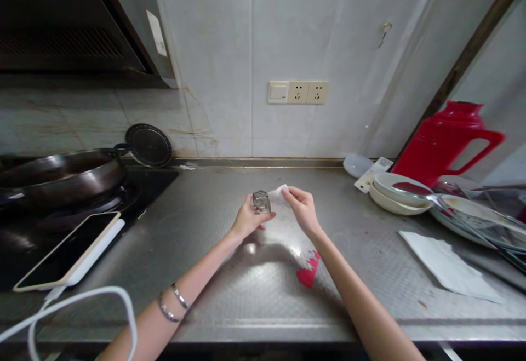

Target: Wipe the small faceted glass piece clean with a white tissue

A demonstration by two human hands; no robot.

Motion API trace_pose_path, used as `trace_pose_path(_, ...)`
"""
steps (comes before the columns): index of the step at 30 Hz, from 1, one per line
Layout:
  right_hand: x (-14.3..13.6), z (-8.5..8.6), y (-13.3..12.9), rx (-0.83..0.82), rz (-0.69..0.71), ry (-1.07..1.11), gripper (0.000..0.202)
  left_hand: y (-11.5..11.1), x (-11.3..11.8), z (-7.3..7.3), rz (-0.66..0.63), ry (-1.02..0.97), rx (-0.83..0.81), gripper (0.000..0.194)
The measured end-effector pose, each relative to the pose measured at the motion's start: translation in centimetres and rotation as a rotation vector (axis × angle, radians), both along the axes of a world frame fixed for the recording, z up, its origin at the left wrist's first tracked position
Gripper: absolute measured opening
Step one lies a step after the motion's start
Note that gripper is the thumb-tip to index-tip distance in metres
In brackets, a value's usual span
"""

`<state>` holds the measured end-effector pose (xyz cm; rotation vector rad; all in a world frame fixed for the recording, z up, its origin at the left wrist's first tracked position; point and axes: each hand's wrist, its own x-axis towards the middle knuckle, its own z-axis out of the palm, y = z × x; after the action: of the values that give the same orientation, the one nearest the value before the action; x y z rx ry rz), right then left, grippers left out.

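My left hand is closed around a small, clear, greyish glass-like object with a patterned surface; its exact kind is hard to make out. Between the fingertips of my right hand is a piece of white tissue, and its free end reaches to the right side of the clear object. Both hands are held above the steel counter. Below and nearer to me, a torn-looking red scrap lies close to my right forearm.
At left, a pan sits on the black stove, with a phone and white cable in front. A red thermos jug, stacked bowls, dishes and a folded white paper are at right. Wall sockets face me.
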<state>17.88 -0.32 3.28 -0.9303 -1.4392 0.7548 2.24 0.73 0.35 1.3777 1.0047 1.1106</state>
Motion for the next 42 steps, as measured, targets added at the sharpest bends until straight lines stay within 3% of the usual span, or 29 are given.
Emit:
trace_pose_path(2,0.0,-0.3,0.5,0.008,-0.111,0.054,0.037,0.0,0.1,-0.3,-0.022,0.008,0.061,0.067)
trace_pose_path(4,-0.2,-0.6,0.8,-0.022,-0.11,0.082,0.038,0.0,0.3,-0.5,-0.038,0.02,0.15,0.071)
trace_pose_path(7,-0.6,-0.7,0.5,-0.155,0.129,0.108,0.039,-0.1,0.4,-0.6,-0.033,0.039,0.264,0.074)
trace_pose_path(10,-0.9,-0.4,-0.1,-0.191,0.276,0.035,0.043,-0.1,0.3,-0.6,-0.044,0.045,0.216,0.075)
trace_pose_path(14,-1.1,-0.1,-0.5,-0.15,0.214,-0.051,0.053,0.0,0.1,-0.6,-0.024,0.069,0.177,0.077)
trace_pose_path(17,-1.1,0.0,-0.3,-0.199,0.138,-0.018,0.048,0.0,0.0,-0.4,-0.019,0.113,0.222,0.091)
trace_pose_path(22,-0.9,0.3,-0.2,-0.369,0.12,0.1,0.041,-0.3,-0.7,0.1,-0.032,0.312,0.492,0.117)
trace_pose_path(25,-0.9,0.1,-0.2,-0.405,0.169,0.115,0.038,-0.2,-1.1,0.2,-0.013,0.414,0.591,0.113)
trace_pose_path(31,-1.0,-0.6,0.4,-0.458,0.136,0.199,0.049,0.2,-1.2,0.2,-0.04,0.349,0.514,0.089)
trace_pose_path(37,-0.6,-1.1,1.1,-0.287,0.029,-0.017,0.046,-0.2,-0.7,0.0,-0.049,0.244,0.503,0.088)
trace_pose_path(42,-0.2,-1.2,1.0,0.027,-0.252,-0.191,0.044,-0.3,-0.5,-0.1,-0.059,0.25,0.491,0.086)
